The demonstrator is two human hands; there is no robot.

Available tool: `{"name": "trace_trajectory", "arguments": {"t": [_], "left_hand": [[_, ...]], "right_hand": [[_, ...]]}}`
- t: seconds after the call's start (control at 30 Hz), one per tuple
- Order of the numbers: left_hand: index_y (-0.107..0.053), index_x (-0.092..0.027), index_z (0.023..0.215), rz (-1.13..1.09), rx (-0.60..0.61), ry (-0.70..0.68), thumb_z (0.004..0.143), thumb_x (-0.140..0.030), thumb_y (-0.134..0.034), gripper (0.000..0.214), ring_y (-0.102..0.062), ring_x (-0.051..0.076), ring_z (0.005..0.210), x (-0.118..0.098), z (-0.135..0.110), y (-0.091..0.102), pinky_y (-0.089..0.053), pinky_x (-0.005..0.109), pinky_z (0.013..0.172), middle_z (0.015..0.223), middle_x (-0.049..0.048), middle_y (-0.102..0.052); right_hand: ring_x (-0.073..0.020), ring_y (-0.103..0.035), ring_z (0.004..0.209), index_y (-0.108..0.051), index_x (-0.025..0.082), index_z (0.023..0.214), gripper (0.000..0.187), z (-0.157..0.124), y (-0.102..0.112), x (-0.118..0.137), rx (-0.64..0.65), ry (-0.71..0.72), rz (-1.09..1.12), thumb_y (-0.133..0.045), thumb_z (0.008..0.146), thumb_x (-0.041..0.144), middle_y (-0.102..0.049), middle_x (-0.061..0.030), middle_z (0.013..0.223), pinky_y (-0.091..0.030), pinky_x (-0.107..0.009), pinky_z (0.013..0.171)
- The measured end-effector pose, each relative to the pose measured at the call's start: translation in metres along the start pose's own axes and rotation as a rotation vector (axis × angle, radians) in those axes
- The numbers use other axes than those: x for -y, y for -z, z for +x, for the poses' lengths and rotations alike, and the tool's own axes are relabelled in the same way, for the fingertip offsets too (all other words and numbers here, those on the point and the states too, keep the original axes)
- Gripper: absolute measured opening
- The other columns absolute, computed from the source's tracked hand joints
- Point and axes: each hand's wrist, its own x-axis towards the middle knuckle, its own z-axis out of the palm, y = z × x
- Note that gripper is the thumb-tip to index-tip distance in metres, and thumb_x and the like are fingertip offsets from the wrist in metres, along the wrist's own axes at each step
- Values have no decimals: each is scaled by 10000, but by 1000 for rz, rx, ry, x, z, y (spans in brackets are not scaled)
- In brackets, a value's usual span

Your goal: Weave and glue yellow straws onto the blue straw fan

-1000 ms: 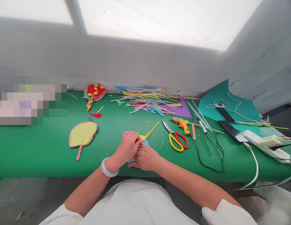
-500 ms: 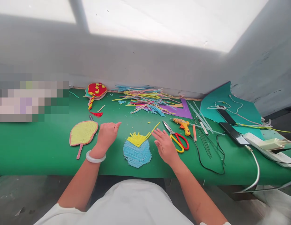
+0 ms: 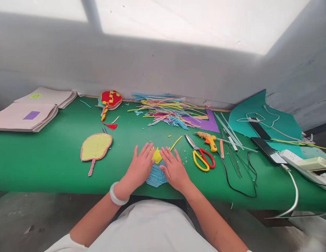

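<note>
A flat piece woven of blue and yellow strips [image 3: 156, 175] lies on the green table [image 3: 47, 164] near its front edge. My left hand [image 3: 139, 166] rests flat on its left side, fingers spread, a white bangle on the wrist. Flat on the right side of the piece lies my right hand [image 3: 174, 169], fingers stretched out. A long yellow strip [image 3: 175, 142] sticks out from the piece toward the back right. Most of the piece is hidden under both hands.
Yellow-and-red scissors [image 3: 201, 155] and an orange glue gun [image 3: 208, 139] lie right of my hands. A yellow fan [image 3: 96, 147] is at the left, a red fan [image 3: 109, 99] and a heap of coloured strips [image 3: 165, 110] behind. Open books [image 3: 31, 110] far left; power strip [image 3: 307, 164] right.
Half a second ago my hands were apart on either side of the woven piece; now both lie flat on top of it, pressing it down. The view shifted slightly.
</note>
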Motion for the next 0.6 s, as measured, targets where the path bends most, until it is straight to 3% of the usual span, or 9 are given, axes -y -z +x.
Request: {"name": "trace_trajectory", "arguments": {"t": [0.07,0.17,0.43,0.6], "left_hand": [[-407,-175,1492,20,45,-57,1024,-266,-370,478,-335,295,1486,-11,-11,-10,-155,644,1200,1561,142,-437],[-369,-141,1521,52,85,-96,1029,-302,-357,517,-365,293,1472,-15,-21,-22,-133,638,1211,1554,166,-438],[-378,-115,1517,119,84,-94,1031,-299,-367,519,-370,281,1471,-12,-25,-25,-121,617,1230,1567,157,-415],[-418,-106,1489,137,17,-99,1022,-270,-395,496,-349,284,1482,-18,-28,-19,-68,603,1244,1549,146,-446]], "right_hand": [[-265,-259,1520,-325,81,1553,655,-2,-6,7,116,33,-45,-294,1057,506,-339,-143,1608,-203,-560,1239],[-259,-272,1516,-307,92,1563,692,-5,-16,13,192,18,-61,-292,1045,551,-319,-127,1617,-194,-550,1245],[-252,-284,1512,-280,102,1574,648,-10,-22,12,149,28,-84,-314,1056,488,-325,-109,1615,-200,-543,1243],[-276,-283,1511,-204,114,1598,656,-13,-21,10,114,46,-99,-306,1056,470,-340,-118,1609,-207,-575,1225]]}}
